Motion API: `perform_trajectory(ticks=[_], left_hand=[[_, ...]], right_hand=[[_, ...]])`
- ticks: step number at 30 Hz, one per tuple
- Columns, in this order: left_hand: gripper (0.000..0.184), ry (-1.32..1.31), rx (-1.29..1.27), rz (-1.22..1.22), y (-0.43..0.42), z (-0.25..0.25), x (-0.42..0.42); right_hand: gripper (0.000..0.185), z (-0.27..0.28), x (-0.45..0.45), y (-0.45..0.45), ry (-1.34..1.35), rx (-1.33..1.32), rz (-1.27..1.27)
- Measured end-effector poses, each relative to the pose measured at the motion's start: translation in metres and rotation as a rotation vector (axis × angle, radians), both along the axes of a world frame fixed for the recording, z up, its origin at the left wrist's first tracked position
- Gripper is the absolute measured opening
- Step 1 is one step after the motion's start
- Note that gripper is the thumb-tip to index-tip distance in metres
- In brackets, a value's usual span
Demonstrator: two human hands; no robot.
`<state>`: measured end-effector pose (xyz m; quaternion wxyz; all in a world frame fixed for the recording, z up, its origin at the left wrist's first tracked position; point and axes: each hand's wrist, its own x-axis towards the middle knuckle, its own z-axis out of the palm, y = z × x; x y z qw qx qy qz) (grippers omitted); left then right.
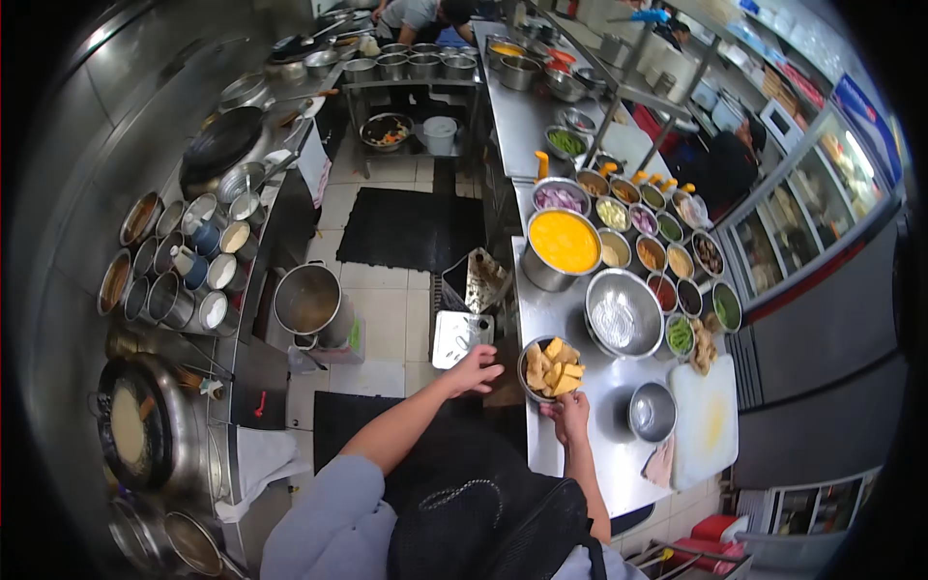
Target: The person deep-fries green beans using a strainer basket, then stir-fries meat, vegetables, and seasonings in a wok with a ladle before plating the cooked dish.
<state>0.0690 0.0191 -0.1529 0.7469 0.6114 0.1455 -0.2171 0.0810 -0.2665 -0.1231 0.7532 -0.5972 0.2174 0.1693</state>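
My right hand (568,416) grips the near rim of a metal bowl (528,382) at the left edge of the steel counter (604,469). Yellow and tan chunks (555,367) fill that bowl. To its left, my left hand (474,371) hangs in the air past the counter edge, fingers apart and curved, holding nothing. A large shiny bowl (624,311) stands beyond the chunks, and a smaller metal bowl (652,412) lies to the right. Behind them is a pot of orange-yellow liquid (564,244).
A white cutting board (704,425) lies on the right. Several small containers of ingredients line the counter's back. At left are a large wok (129,425) and a deep pot (307,298). A person (418,17) bends at the far end; another person (732,164) is at right.
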Motion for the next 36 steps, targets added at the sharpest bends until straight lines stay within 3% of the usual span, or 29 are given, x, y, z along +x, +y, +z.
perform_trajectory(ticks=[3, 4, 5, 6, 7, 8, 9, 10, 11, 15, 20, 24, 27, 28, 31, 33, 36], left_hand=[[0.068, 0.092, 0.096, 0.210, 0.065, -0.066, -0.040], [0.067, 0.088, 0.117, 0.190, 0.093, -0.057, -0.064], [0.067, 0.155, 0.167, 0.333, 0.122, -0.112, -0.094], [0.063, 0.216, 0.291, 0.464, 0.147, -0.131, -0.127], [0.052, 0.247, 0.226, 0.488, 0.180, -0.162, -0.163], [0.028, 0.323, 0.211, 0.531, 0.208, -0.172, -0.200], [0.013, 0.300, 0.239, 0.673, 0.213, -0.141, -0.237], [0.013, 0.396, 0.379, 0.765, 0.227, -0.155, -0.276], [0.014, 0.521, 0.484, 0.652, 0.243, -0.157, -0.307], [0.017, 0.752, 0.498, 0.565, 0.265, -0.145, -0.375], [0.022, 0.592, 0.422, 0.512, 0.295, -0.159, -0.359], [0.033, 0.097, 0.651, 0.400, 0.339, -0.175, -0.318], [0.007, 0.282, 0.194, 0.643, 0.386, -0.152, -0.289], [0.009, 0.299, 0.117, 0.708, 0.399, -0.140, -0.275], [0.025, 0.358, 0.022, 0.875, 0.431, -0.131, -0.254], [0.022, 0.354, 0.083, 0.915, 0.437, -0.116, -0.252], [0.025, 0.327, 0.178, 0.735, 0.452, -0.173, -0.267]], right_hand=[[0.020, 0.000, 0.006, 0.012, -0.038, -0.031, 0.012], [0.020, -0.002, 0.007, 0.017, -0.048, -0.027, 0.015], [0.019, -0.004, 0.009, 0.024, -0.074, -0.042, 0.017], [0.019, -0.006, 0.012, 0.033, -0.099, -0.057, 0.016], [0.019, -0.004, 0.015, 0.042, -0.110, -0.049, 0.013], [0.017, -0.001, 0.016, 0.051, -0.097, -0.062, 0.052], [0.015, -0.001, 0.017, 0.062, -0.082, -0.076, 0.091], [0.015, -0.008, 0.023, 0.073, -0.100, -0.074, 0.109], [0.015, -0.011, 0.027, 0.089, -0.105, -0.069, 0.112], [0.015, -0.016, 0.054, 0.160, -0.060, -0.037, 0.121], [0.017, -0.018, 0.100, 0.246, -0.059, 0.084, 0.158], [0.013, -0.003, 0.132, 0.319, -0.082, 0.105, 0.088], [0.013, -0.010, 0.150, 0.355, -0.101, 0.169, 0.052], [0.014, -0.003, 0.153, 0.367, -0.088, 0.158, 0.030], [0.015, -0.001, 0.168, 0.390, -0.076, 0.158, 0.008], [0.015, -0.006, 0.183, 0.397, -0.084, 0.168, -0.019], [0.015, -0.011, 0.215, 0.409, -0.099, 0.156, -0.060]])
